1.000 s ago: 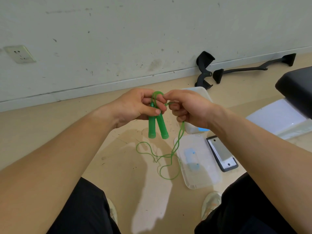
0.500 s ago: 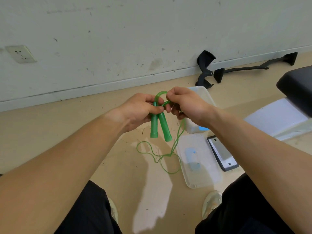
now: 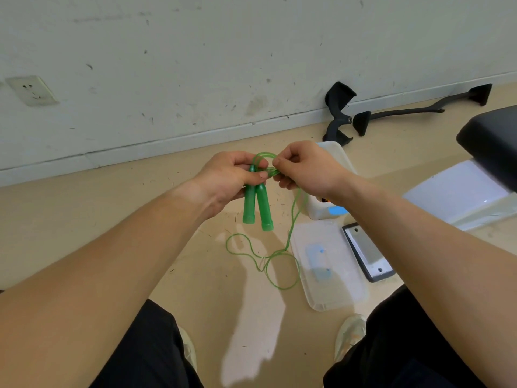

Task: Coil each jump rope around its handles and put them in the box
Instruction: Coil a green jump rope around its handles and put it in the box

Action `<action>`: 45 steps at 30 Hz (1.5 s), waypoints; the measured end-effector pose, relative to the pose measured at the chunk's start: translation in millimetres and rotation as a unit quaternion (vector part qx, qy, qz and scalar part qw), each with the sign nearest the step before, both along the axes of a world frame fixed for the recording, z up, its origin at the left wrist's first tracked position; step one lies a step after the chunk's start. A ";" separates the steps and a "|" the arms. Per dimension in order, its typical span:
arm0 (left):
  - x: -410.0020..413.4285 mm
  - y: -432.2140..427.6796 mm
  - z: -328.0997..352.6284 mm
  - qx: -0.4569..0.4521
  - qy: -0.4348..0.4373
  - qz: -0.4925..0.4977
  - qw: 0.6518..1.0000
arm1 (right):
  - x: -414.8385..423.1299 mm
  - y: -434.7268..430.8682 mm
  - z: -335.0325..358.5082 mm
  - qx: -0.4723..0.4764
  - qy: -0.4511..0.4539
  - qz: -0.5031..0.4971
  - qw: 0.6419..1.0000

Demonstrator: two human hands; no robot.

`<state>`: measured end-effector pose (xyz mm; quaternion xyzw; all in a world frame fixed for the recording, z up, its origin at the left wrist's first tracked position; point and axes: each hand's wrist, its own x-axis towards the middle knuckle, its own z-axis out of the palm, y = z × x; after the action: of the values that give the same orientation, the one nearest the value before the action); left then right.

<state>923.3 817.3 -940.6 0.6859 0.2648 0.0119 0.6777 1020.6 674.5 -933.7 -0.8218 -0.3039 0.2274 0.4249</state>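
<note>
Head view: grips both green handles [image 3: 257,205] in left hand [image 3: 226,177], pinches green rope [image 3: 262,155] at their tops with right hand [image 3: 307,169], leaves the rest slack on floor [image 3: 112,219] beside clear box [image 3: 319,211], risks losing the loop on any slackening.

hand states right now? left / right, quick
Left hand: closed round the two green handles, held side by side.
Right hand: pinching the green rope beside the handle tops.
</note>
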 end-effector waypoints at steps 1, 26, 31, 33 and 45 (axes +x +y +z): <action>0.4 -1.1 -0.5 0.002 -0.001 0.003 1.000 | 0.3 -0.3 -0.6 0.011 0.011 -0.009 1.000; 3.2 -5.2 0.5 -0.061 -0.038 0.041 0.997 | 4.2 -4.3 -0.7 -0.023 -0.047 0.034 0.998; 1.9 -3.0 0.1 -0.002 -0.033 0.025 0.999 | 5.6 -3.7 -5.1 -0.016 -0.003 0.050 0.999; 0.8 -1.4 0.4 0.091 -0.030 -0.003 0.995 | 5.0 -3.6 -4.9 -0.006 0.031 0.047 0.998; 5.5 0.8 -6.2 0.276 0.016 -0.030 0.961 | -2.6 5.4 -17.1 -0.007 -0.118 0.012 0.993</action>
<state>928.9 818.1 -946.7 0.8539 0.2413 0.0527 0.4582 1017.9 679.8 -950.7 -0.8424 -0.3600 0.1359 0.3772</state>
